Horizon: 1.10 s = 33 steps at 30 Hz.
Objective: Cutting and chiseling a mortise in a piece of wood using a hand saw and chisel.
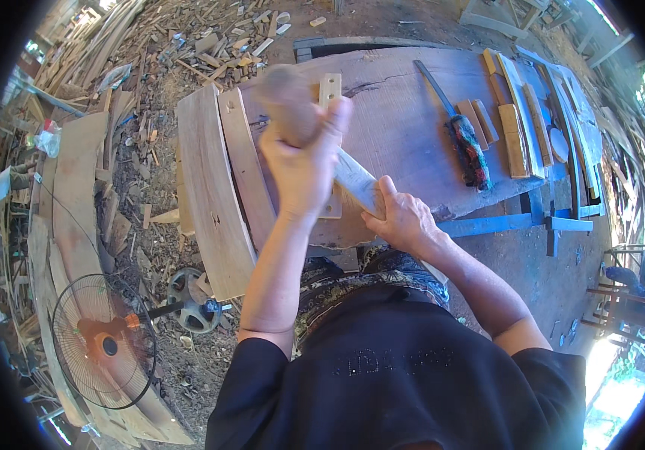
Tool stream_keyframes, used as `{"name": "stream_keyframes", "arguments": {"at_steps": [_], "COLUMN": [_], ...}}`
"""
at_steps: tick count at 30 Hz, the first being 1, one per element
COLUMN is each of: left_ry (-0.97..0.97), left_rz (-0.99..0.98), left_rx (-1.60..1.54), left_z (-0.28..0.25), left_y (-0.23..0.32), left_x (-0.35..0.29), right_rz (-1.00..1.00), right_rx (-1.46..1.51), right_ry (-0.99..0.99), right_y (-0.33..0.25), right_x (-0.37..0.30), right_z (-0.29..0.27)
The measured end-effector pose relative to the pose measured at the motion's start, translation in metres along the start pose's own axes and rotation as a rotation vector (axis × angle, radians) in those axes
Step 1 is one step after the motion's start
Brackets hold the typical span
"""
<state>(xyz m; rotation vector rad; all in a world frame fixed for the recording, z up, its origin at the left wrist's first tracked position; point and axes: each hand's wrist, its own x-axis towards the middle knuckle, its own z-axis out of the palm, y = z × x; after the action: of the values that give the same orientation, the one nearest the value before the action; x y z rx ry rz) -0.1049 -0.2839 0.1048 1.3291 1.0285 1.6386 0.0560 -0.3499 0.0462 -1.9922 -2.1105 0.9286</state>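
Gripping a thick, rounded wooden mallet [286,101] near the top centre of the frame, the left hand [303,161] has its fingers closed tight around the handle, the head blurred. Just below and to the right, the right hand [401,221] has its fingers wrapped around a pale flat wooden piece [356,182] that slants up toward the left hand; can't tell exactly what that piece is. Behind the hands, a narrow light wooden strip with small holes [330,90] lies on the big rough slab worktop [405,127].

No packages, labels or signs that I can make out anywhere.

On the right part of the worktop there's a long blade with a handle wrapped in multicoloured tape [466,146], beside a row of short wooden blocks and slats [517,127]. Two curved planks [213,195] lean off the worktop's left edge. Lower left, a floor fan with an orange hub [105,341] stands on dirt ground [150,165] covered in chips and offcuts. Open-air wood yard, sunlit, with timber piled around the rim.
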Motion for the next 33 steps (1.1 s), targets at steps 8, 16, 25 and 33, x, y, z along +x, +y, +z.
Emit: {"name": "stream_keyframes", "arguments": {"at_steps": [8, 16, 25, 33], "left_ry": [0.300, 0.192, 0.170, 0.169], "left_rz": [-0.114, 0.013, 0.040, 0.072], "left_rx": [-0.563, -0.490, -0.382, -0.389], "left_z": [-0.060, -0.063, -0.050, -0.040], "left_y": [0.038, 0.016, -0.007, -0.014], "left_x": [0.035, -0.007, -0.007, -0.005], "right_rz": [-0.107, 0.018, 0.177, 0.076], "right_rx": [0.114, 0.383, 0.377, 0.379], "right_ry": [-0.010, 0.295, 0.211, 0.230], "right_y": [0.017, 0.046, 0.056, 0.056], "right_x": [0.001, -0.040, -0.063, -0.058], "right_z": [-0.001, -0.033, -0.036, -0.034]}}
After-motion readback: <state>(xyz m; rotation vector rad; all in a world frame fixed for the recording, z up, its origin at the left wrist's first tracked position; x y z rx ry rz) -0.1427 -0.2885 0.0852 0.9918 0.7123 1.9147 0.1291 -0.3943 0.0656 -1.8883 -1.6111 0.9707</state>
